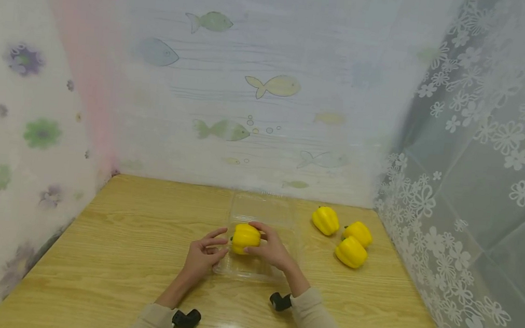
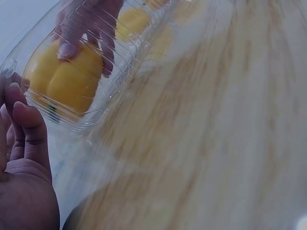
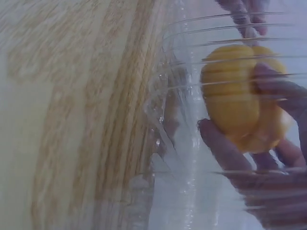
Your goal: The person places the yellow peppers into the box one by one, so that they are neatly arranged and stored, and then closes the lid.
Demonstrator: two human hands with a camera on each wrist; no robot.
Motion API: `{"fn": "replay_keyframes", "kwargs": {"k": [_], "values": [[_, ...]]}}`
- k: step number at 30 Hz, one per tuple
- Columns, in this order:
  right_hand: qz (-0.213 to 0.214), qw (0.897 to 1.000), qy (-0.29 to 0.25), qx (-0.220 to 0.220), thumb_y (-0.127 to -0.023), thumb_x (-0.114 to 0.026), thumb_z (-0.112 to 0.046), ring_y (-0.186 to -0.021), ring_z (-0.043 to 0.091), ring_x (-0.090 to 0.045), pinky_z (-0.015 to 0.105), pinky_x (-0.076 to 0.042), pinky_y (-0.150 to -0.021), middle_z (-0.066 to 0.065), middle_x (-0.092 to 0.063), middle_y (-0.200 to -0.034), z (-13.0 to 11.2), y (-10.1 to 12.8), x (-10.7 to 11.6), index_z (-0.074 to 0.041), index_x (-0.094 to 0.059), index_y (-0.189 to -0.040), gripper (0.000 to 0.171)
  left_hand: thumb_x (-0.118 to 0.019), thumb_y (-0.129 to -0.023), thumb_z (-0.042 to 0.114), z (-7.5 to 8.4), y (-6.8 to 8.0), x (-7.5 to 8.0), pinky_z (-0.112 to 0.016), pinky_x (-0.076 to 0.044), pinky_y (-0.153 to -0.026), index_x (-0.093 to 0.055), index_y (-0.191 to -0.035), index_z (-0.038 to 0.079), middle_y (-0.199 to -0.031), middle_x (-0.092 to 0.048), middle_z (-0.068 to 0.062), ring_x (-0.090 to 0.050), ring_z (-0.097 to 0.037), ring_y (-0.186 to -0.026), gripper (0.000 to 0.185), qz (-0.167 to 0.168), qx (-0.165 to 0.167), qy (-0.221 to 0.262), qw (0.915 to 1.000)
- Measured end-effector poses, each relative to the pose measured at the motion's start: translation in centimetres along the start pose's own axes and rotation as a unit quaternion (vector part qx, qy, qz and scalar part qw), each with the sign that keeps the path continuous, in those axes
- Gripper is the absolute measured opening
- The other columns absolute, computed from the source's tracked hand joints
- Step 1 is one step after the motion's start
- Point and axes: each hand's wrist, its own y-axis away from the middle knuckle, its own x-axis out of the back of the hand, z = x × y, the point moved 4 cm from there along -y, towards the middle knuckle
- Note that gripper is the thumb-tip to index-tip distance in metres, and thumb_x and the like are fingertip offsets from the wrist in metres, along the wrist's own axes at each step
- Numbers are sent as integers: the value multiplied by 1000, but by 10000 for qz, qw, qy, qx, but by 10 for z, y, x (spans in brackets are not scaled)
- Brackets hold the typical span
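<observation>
A yellow bell pepper [image 1: 245,239] lies on its side at the left of a clear plastic clamshell box [image 1: 252,276], its green stem towards the left. My right hand [image 1: 274,247] grips this pepper from the right, thumb on the near side and fingers over the far side. Through the box's ribbed wall, the right wrist view shows the same pepper [image 3: 230,91] between thumb and fingers. My left hand [image 1: 203,257] is at the box's left rim, its fingers loosely bent and spread near the stem. In the left wrist view its fingertips [image 2: 28,114] are right at the rim.
Three more yellow peppers lie to the right on the wooden table [image 1: 143,237]: one farther back [image 1: 325,220], and two close together [image 1: 358,234]. The box's raised lid [image 1: 261,205] stands behind its base. Patterned curtains [image 1: 267,107] enclose the table at the back and sides.
</observation>
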Motion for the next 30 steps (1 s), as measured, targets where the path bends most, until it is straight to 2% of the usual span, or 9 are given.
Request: {"fn": "replay_keyframes", "kwargs": {"k": [9,13,16,20,25,30], "values": [[138,9996,134,-209,-86,-81,-10,-126,47,-53,55,-52,-99,17,-51,-149,6,-4,-1,-7,-51,-147,68,-74,-90,-4,-1,0,0,-15,-43,-48,-66,-117,-19,-150,-48,-26,-51,-3,-53,31,26,-8,44,10000],[132,9997,144,-154,-88,-80,-9,-127,47,-53,56,-50,-101,20,-50,-150,8,-4,-1,-4,-49,-149,69,-74,-90,-3,0,0,0,-16,-42,-48,-66,-116,-18,-150,-49,-25,-51,-4,-53,31,48,13,72,10000],[-16,9999,74,-69,-89,-78,-7,-130,49,-50,57,-49,-103,23,-46,-152,6,-2,-2,0,-45,-150,70,-74,-91,-3,-1,1,0,-16,-43,-48,-67,-116,-17,-150,-49,-24,-52,-4,-53,30,43,33,40,10000],[-169,9998,6,-125,-92,-75,-6,-134,49,-47,56,-49,-104,23,-42,-155,6,0,-4,-1,-41,-153,70,-74,-91,-2,-1,2,-1,-16,-44,-48,-68,-115,-16,-150,-50,-23,-52,-4,-53,29,70,77,9,9999],[-113,9999,77,-88,-94,-73,-6,-133,50,-46,56,-49,-103,23,-42,-154,6,-1,-5,-2,-40,-154,69,-75,-90,-1,-1,1,-1,-15,-44,-49,-70,-114,-14,-149,-52,-20,-53,-5,-54,28,143,128,14,9998],[-34,9999,118,-83,-92,-75,-5,-132,48,-47,57,-47,-105,21,-45,-153,4,-2,-5,-3,-43,-153,69,-74,-90,-2,0,0,-1,-15,-43,-48,-69,-114,-15,-149,-51,-24,-51,-4,-53,27,100,22,-33,9999]]}}
